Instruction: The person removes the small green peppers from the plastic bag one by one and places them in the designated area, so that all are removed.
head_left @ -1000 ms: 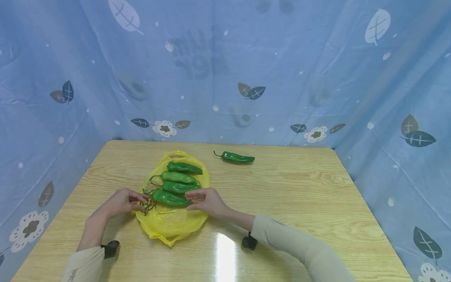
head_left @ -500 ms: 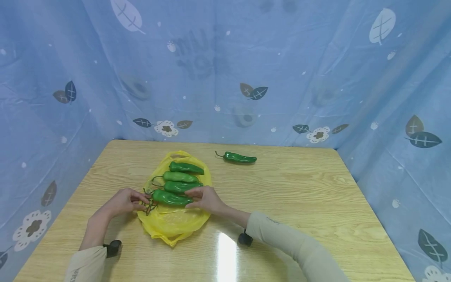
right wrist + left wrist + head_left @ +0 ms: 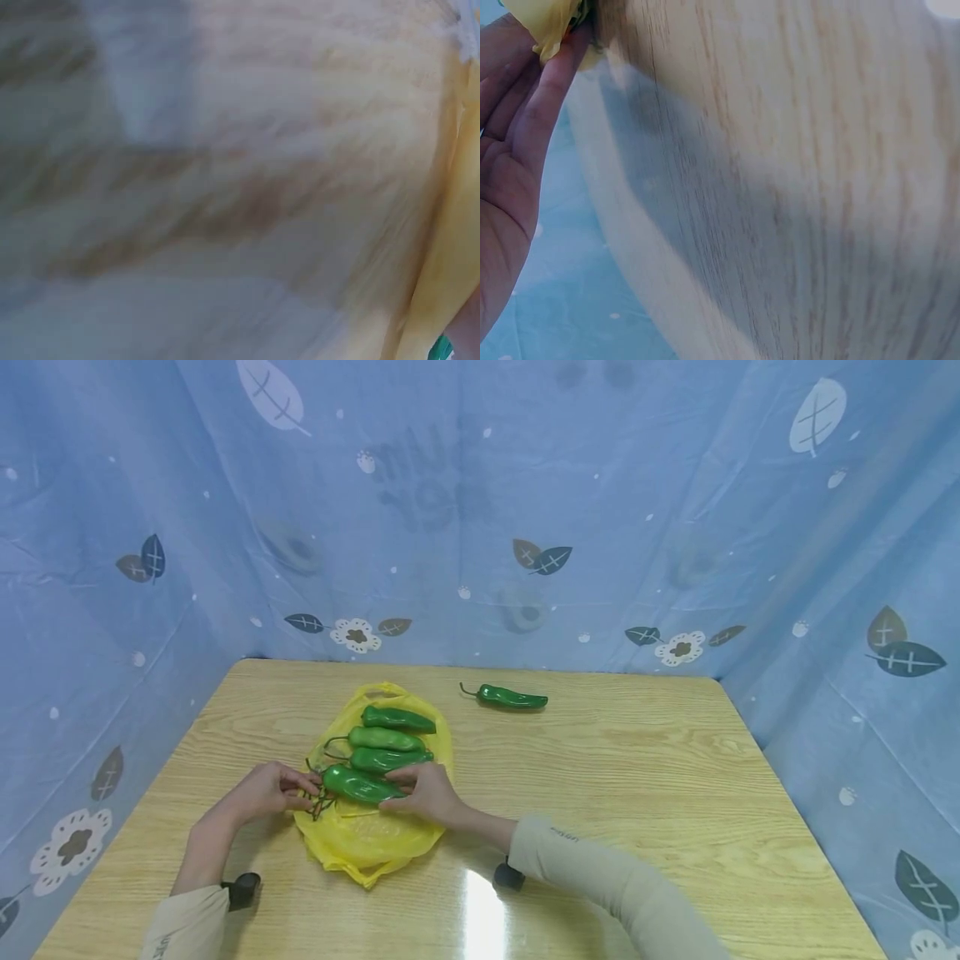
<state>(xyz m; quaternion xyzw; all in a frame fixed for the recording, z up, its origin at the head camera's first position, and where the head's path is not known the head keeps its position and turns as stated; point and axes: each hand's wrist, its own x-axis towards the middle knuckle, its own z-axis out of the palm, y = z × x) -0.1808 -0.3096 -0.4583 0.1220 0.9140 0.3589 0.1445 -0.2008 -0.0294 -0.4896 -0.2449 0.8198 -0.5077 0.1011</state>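
Note:
A yellow plastic bag (image 3: 360,847) lies spread on the table with several long green peppers in a row on it. My right hand (image 3: 426,795) grips the tip end of the nearest green pepper (image 3: 356,785), thumb below and fingers above. On the left, my left hand (image 3: 266,792) pinches the bag's edge beside a tangle of thin dark stems (image 3: 321,806). The left wrist view shows yellow plastic (image 3: 551,26) at the fingers, with a bit of green behind. In the right wrist view only a sliver of the hand shows, beside the bag (image 3: 442,247).
Another green pepper (image 3: 510,697) lies by itself near the table's back edge. The wooden table (image 3: 637,777) is enclosed by a blue patterned curtain (image 3: 480,527) at the back and sides. Black wrist cameras sit on both forearms.
My right hand has shifted left and closed round the near pepper's tip, and that pepper has tilted slightly, tip downward. The left hand stays in place. The whole view drifts a little.

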